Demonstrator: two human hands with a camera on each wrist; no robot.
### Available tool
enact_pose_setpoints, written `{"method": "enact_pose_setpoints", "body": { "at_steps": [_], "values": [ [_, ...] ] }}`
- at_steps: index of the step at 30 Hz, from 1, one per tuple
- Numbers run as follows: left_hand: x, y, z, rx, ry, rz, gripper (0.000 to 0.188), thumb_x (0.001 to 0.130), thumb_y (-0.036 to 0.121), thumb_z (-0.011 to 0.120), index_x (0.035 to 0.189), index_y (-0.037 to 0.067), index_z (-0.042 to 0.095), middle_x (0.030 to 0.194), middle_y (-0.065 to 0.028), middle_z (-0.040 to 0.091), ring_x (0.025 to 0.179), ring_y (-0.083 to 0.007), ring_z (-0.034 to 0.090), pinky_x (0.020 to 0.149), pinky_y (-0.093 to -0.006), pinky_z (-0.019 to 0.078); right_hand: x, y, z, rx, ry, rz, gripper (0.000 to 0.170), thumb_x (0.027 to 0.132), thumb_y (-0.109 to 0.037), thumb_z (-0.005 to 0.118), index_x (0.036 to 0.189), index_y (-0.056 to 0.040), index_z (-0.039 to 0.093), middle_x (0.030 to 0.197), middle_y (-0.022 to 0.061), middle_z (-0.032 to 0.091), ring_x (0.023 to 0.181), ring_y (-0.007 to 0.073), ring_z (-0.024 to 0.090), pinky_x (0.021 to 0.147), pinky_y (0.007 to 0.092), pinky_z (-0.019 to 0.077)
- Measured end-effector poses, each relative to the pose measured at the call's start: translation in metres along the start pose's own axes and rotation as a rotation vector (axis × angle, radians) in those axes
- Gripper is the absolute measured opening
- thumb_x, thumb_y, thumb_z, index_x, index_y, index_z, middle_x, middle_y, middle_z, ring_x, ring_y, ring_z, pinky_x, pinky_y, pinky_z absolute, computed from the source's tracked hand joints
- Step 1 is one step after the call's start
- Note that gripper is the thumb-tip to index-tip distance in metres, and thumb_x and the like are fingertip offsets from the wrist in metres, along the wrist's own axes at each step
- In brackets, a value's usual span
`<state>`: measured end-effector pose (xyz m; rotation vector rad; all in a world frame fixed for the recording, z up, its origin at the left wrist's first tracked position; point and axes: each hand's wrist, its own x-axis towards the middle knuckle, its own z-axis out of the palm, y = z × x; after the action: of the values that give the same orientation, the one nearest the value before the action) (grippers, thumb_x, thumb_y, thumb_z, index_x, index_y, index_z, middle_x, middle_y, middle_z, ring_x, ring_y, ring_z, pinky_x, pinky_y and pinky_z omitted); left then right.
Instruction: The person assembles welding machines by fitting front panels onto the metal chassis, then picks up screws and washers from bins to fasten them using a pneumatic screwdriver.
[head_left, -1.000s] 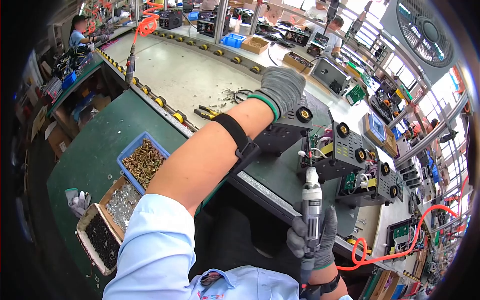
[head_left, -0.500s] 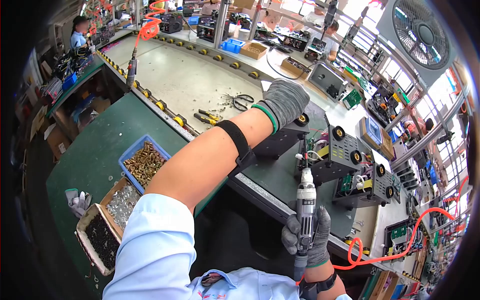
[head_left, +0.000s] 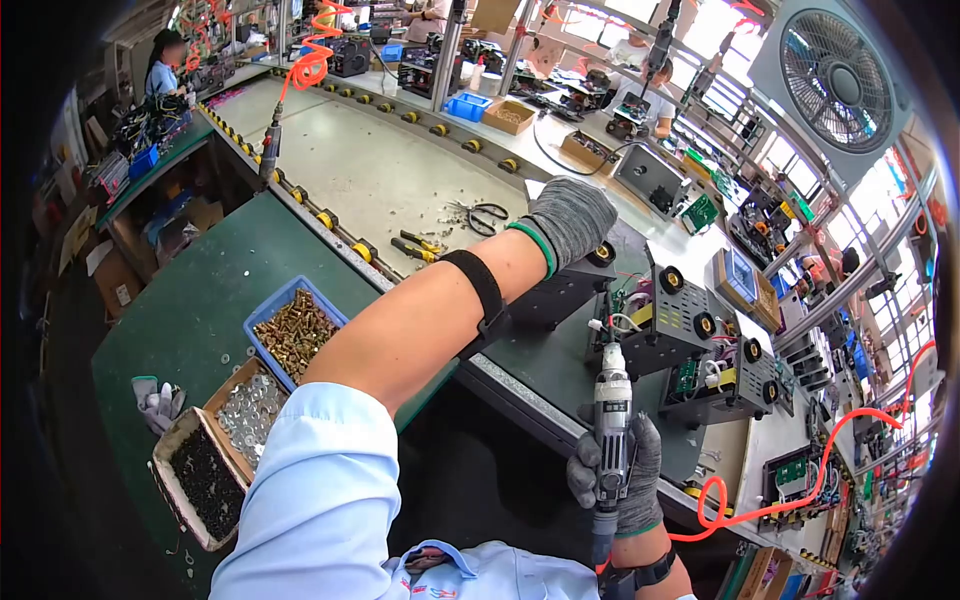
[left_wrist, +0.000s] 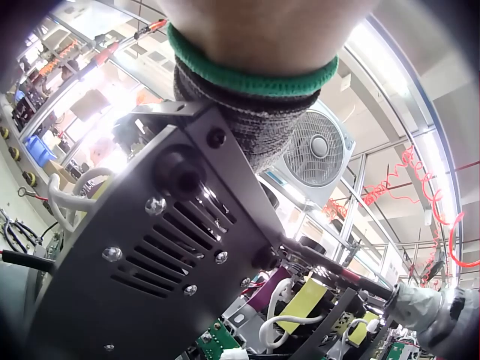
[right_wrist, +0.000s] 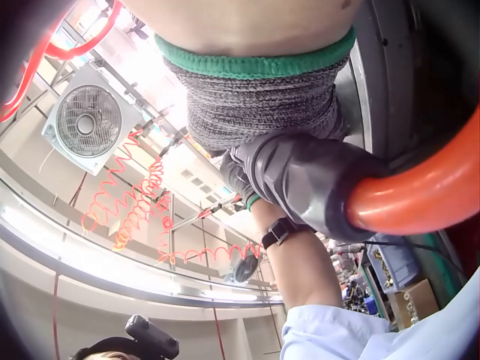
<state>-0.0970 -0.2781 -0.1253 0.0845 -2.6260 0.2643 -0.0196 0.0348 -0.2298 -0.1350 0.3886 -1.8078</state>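
A black metal case [head_left: 545, 292] with round feet and slots [left_wrist: 154, 266] stands at the near edge of the green bench. Over its top bends my gloved left hand [head_left: 572, 222], knuckles rounded against it and fingertips hidden; its cuff and palm side [left_wrist: 251, 124] show behind the panel. My right hand [head_left: 632, 475] grips an upright power screwdriver [head_left: 612, 415], one finger straight along the side. In the left wrist view the screwdriver's nose [left_wrist: 424, 309] points at the case's corner. The right wrist view shows my right glove [right_wrist: 262, 109] beside the tool's black hose fitting [right_wrist: 307, 180].
Two similar open cases [head_left: 672, 315] [head_left: 735, 380] stand to the right. An orange hose [head_left: 770, 515] loops at lower right. At left are a blue bin of brass fasteners [head_left: 292, 330], washers [head_left: 250, 410], black screws [head_left: 205, 480] and spare gloves [head_left: 157, 402]. Pliers [head_left: 418, 246] lie beyond.
My left hand has come down lower against the case. My right hand still grips the screwdriver, which has shifted slightly left. The head view has turned a little.
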Motion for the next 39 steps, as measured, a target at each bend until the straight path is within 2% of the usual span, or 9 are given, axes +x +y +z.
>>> {"method": "enact_pose_setpoints", "body": {
  "at_steps": [17,19,22,25,28,32,34,37,39],
  "values": [
    [0.002,0.009,0.023,0.109,0.098,-0.103,0.016,0.078,0.02,0.069,0.087,0.012,0.079,0.082,-0.0118,0.075,0.081,-0.0265,0.074,0.067,-0.0451,0.0557,0.003,-0.008,-0.019,0.056,-0.068,0.067,0.075,0.094,-0.069,0.047,0.142,-0.0109,0.051,0.1,0.023,0.068,0.072,0.0424,0.066,0.05,0.0539,0.0563],
    [-0.015,0.009,0.012,0.018,0.121,-0.205,0.019,0.081,0.021,0.066,0.088,0.009,0.078,0.082,-0.0148,0.075,0.077,-0.0314,0.074,0.067,-0.0478,0.0557,0.0,-0.001,0.002,-0.056,0.02,-0.014,0.058,0.099,-0.064,0.047,0.127,-0.0153,0.057,0.088,0.0183,0.069,0.062,0.035,0.065,0.043,0.0429,0.0563],
    [-0.092,0.01,-0.049,-0.185,0.104,-0.319,0.023,0.086,0.019,0.061,0.101,0.007,0.073,0.091,-0.014,0.073,0.082,-0.0324,0.072,0.073,-0.0501,0.0562,-0.002,-0.003,-0.009,-0.041,-0.083,-0.009,0.07,0.1,-0.065,0.044,0.143,-0.0099,0.048,0.096,0.0191,0.067,0.071,0.0352,0.066,0.047,0.0473,0.0589],
    [-0.237,-0.03,-0.096,0.275,0.228,0.086,0.029,0.079,0.014,0.065,0.108,0.007,0.067,0.111,-0.0134,0.065,0.102,-0.031,0.066,0.087,-0.0454,0.0549,-0.001,-0.001,0.001,-0.003,-0.07,0.012,0.07,0.101,-0.063,0.044,0.143,-0.0061,0.047,0.088,0.0166,0.066,0.065,0.0333,0.065,0.046,0.0465,0.06],
    [-0.367,-0.037,-0.187,-0.033,-0.045,-0.449,0.036,0.1,0.037,0.055,0.104,0.003,0.069,0.099,-0.0211,0.069,0.098,-0.0389,0.065,0.09,-0.047,0.0507,0.002,-0.004,-0.007,-0.035,-0.124,0.009,0.072,0.101,-0.062,0.046,0.143,-0.0026,0.046,0.087,0.0169,0.066,0.066,0.0328,0.066,0.046,0.0469,0.0608],
    [-0.478,-0.029,-0.249,-0.229,-0.419,-0.991,0.034,0.095,0.033,0.061,0.109,0.003,0.068,0.088,-0.0183,0.071,0.086,-0.0337,0.069,0.081,-0.0446,0.053,0.007,-0.005,-0.02,-0.013,-0.176,0.011,0.073,0.1,-0.063,0.047,0.14,-0.0014,0.047,0.091,0.0184,0.068,0.065,0.0331,0.066,0.046,0.0465,0.0611],
    [-0.515,-0.017,-0.246,-0.404,-0.488,-1.092,0.043,0.092,0.043,0.062,0.107,0.003,0.069,0.095,-0.0175,0.072,0.09,-0.0344,0.069,0.084,-0.0461,0.0531,0.009,-0.008,-0.025,0.021,-0.223,0.066,0.072,0.099,-0.063,0.048,0.14,-0.0048,0.048,0.095,0.0192,0.069,0.067,0.0328,0.065,0.046,0.0454,0.058],
    [-0.479,-0.02,-0.244,0.061,-0.742,-1.055,0.058,0.091,0.051,0.063,0.121,0.001,0.068,0.112,-0.0266,0.069,0.113,-0.0391,0.065,0.099,-0.0488,0.0489,0.009,-0.016,-0.035,0.117,-0.238,0.225,0.071,0.095,-0.069,0.051,0.14,-0.0143,0.051,0.099,0.0183,0.071,0.079,0.0354,0.064,0.055,0.0481,0.0523],
    [-0.442,-0.031,-0.23,0.05,-0.363,-1.021,0.049,0.093,0.046,0.064,0.112,0.001,0.069,0.093,-0.0245,0.07,0.093,-0.039,0.069,0.087,-0.0475,0.0528,0.007,-0.008,-0.028,0.107,-0.169,0.148,0.072,0.095,-0.068,0.052,0.138,-0.0113,0.052,0.093,0.0174,0.07,0.073,0.0357,0.065,0.049,0.0457,0.0536]
  ]
}}
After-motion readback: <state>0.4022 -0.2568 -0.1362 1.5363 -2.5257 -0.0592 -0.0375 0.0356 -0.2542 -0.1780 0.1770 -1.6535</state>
